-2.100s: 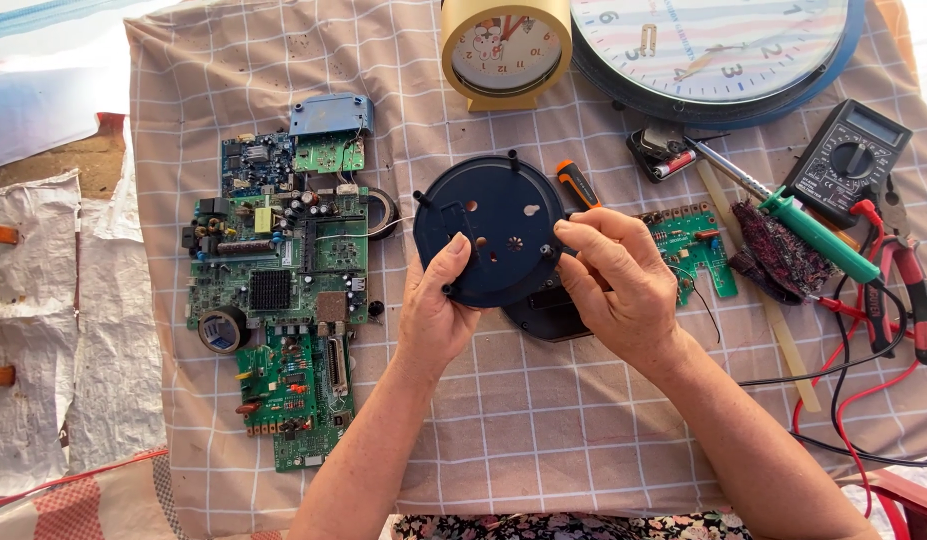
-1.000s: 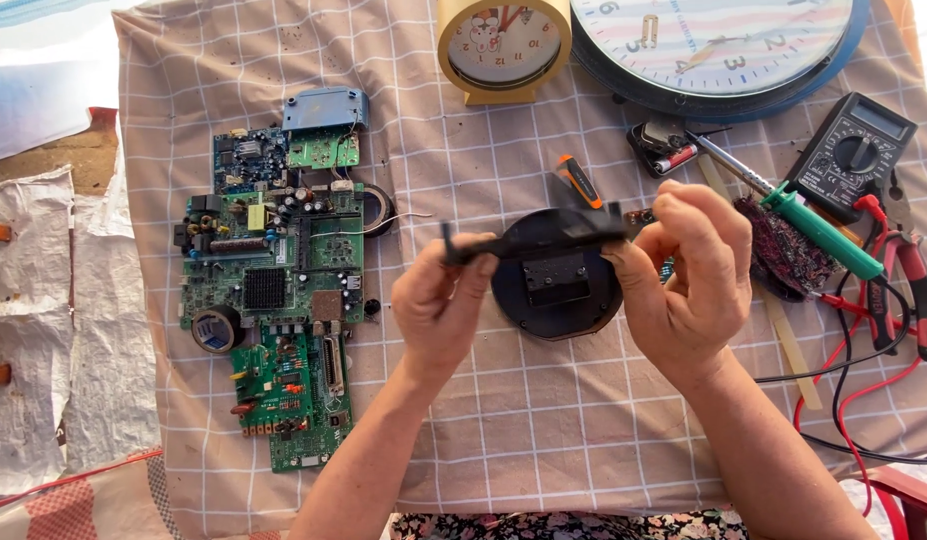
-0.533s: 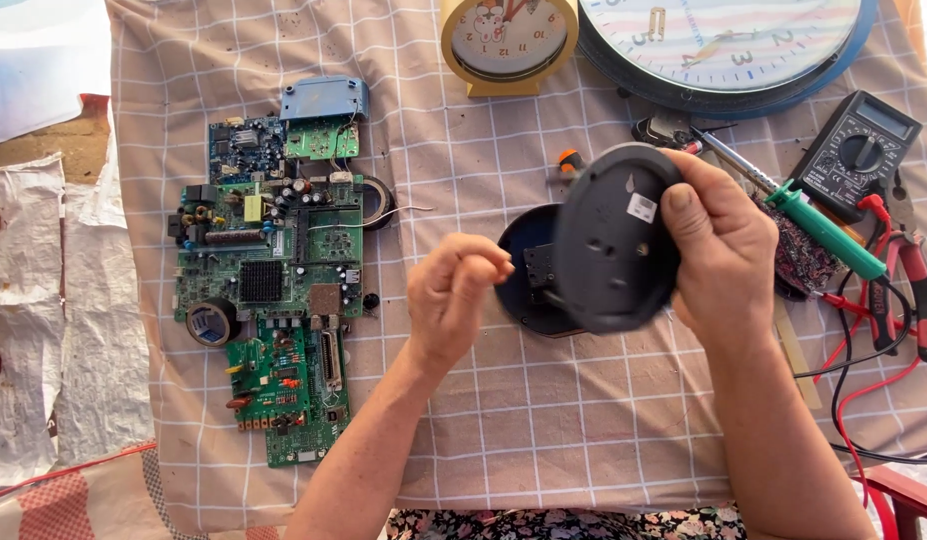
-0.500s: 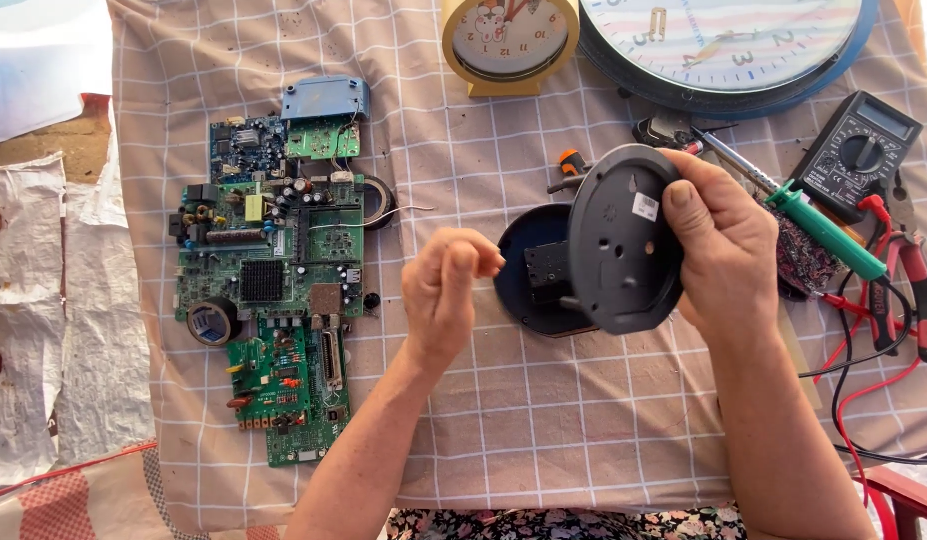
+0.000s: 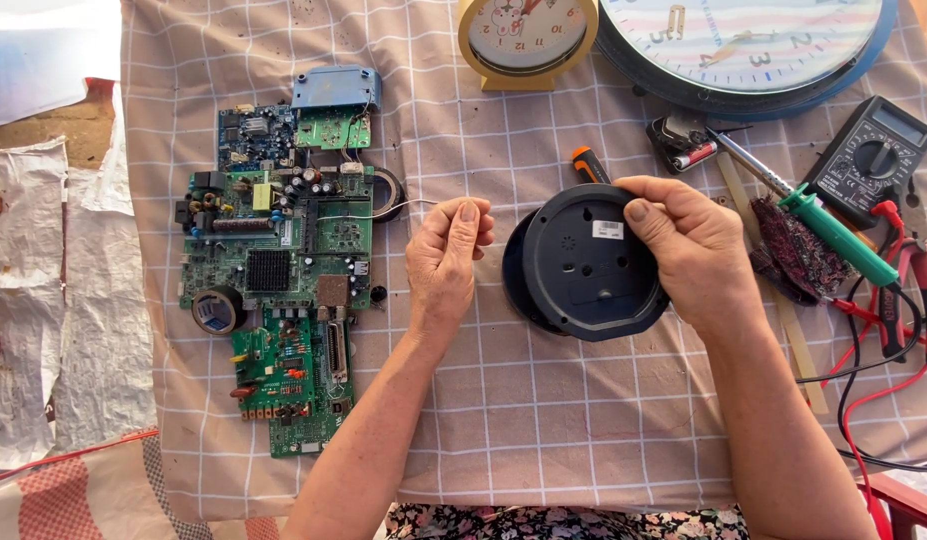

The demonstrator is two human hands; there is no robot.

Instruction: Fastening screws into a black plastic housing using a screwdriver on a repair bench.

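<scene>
My right hand (image 5: 695, 252) grips a round dark clock back cover (image 5: 588, 262), tilted up above a second dark round part (image 5: 515, 272) lying on the checked cloth (image 5: 543, 400). My left hand (image 5: 445, 250), just left of the cover, pinches a thin silvery wire (image 5: 383, 209) that runs left toward the circuit boards. An orange-handled screwdriver (image 5: 587, 164) peeks out behind the cover.
Several circuit boards (image 5: 283, 270) and a tape roll (image 5: 215, 311) lie at the left. A small yellow clock (image 5: 526, 40) and a big blue-rimmed wall clock (image 5: 743, 50) sit at the top. A green-handled soldering iron (image 5: 813, 215), a multimeter (image 5: 868, 158) and red and black leads (image 5: 883, 330) lie at the right.
The right hand has lowered and turned the cover so that its back faces up. The left hand now holds a thin wire that it pulled out to the left.
</scene>
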